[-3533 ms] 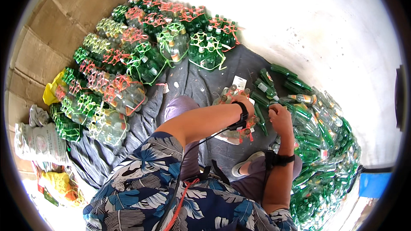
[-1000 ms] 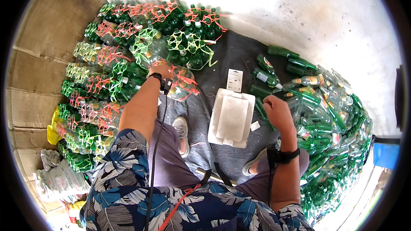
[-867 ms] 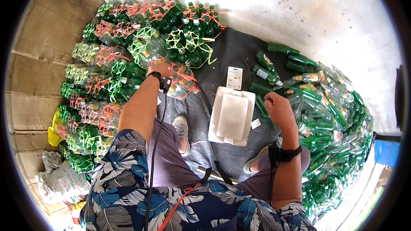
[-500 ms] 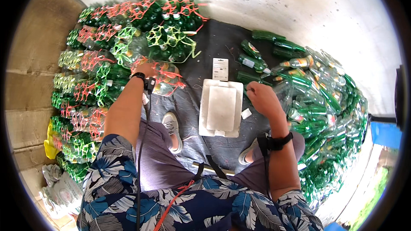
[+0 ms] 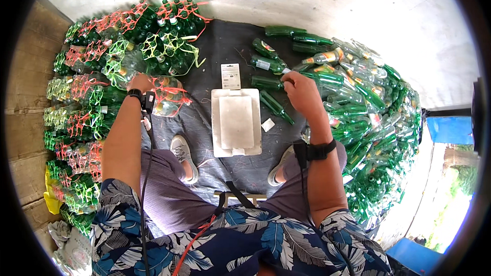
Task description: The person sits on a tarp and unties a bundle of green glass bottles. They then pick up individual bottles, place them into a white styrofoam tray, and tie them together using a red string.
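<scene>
My left hand [image 5: 141, 83] is closed at the near end of a bundle of clear bottles [image 5: 168, 103] tied with red strapping. Its fingertips are partly hidden against the bundle. On the other side, my right hand [image 5: 300, 91] has its fingers curled together over the necks of loose green bottles; what they grip, if anything, is hidden. Just beside those fingers lie a green bottle with a pale label [image 5: 265, 64] and a plain green bottle [image 5: 267, 83]. Another green bottle [image 5: 277, 108] rests slanted between that hand and a whitish shallow tray [image 5: 217, 122].
Rows of strapped bottle bundles [image 5: 82, 115] fill the left side. A large heap of loose bottles [image 5: 378, 122] covers the right. A printed card [image 5: 230, 76] lies beyond the tray, and a small white piece [image 5: 268, 124] lies beside it on the dark floor sheet [image 5: 225, 41].
The view has shifted, so the scene sits farther left. My right hand has moved away toward the labelled bottle, uncovering the slanted green bottle. My left hand stays at the red-strapped bundle.
</scene>
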Demonstrator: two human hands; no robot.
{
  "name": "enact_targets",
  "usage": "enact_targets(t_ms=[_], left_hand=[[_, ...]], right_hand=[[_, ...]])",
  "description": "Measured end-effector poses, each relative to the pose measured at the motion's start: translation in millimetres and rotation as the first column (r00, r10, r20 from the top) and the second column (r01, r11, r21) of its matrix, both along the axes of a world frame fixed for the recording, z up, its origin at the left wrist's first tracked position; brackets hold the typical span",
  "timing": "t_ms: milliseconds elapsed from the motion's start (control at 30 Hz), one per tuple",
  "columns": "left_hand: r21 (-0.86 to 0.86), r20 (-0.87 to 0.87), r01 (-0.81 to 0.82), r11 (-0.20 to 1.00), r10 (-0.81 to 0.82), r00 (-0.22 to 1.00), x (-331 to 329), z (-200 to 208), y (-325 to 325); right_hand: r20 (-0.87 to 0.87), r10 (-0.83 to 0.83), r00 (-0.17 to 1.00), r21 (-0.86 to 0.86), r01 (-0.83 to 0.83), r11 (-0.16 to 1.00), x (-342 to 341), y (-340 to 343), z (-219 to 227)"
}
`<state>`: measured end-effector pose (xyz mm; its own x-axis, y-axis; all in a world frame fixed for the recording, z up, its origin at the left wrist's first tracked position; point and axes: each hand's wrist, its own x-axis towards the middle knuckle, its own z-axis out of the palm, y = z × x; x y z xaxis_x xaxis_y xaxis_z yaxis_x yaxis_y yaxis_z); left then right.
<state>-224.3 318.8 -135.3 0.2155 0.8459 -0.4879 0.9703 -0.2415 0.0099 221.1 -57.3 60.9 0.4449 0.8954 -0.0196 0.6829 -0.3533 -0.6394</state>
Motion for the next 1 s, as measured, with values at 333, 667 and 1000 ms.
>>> enact_targets(t_ms=[333,667,1000], left_hand=[[0.465,0.336,0.244,0.851,-0.424,0.841,93.3,112.1,-42.0],[0.653,0.697,0.119,0.748,-0.656,0.291,190.8,283.4,-237.4],[0.433,0.617,0.58,0.691,-0.695,0.368,161.3,187.2,-403.8]], right_hand=[[0.011,-0.16,0.987,0.098,0.158,0.983,1.1,-54.1,27.6],[0.116,-0.157,0.981,0.249,0.124,0.96,6.1,-141.1,19.5],[0.133,0.227,0.965,0.054,-0.235,0.97,-4.7,-139.9,-28.5]])
